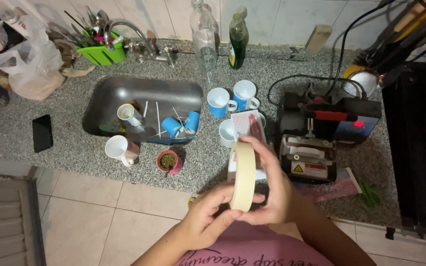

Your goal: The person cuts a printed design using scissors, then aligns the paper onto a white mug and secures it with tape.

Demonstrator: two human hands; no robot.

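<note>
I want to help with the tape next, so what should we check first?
1. Both hands on the roll of masking tape: ok, left hand pinches its bottom, right hand steadies its side.
2. Loose tape end found: cannot tell.
3. White mug close by: ok, right behind the roll.
4. Mug press out of the hands' way: ok, it sits to the right.
5. Press cool: cannot tell.
</note>
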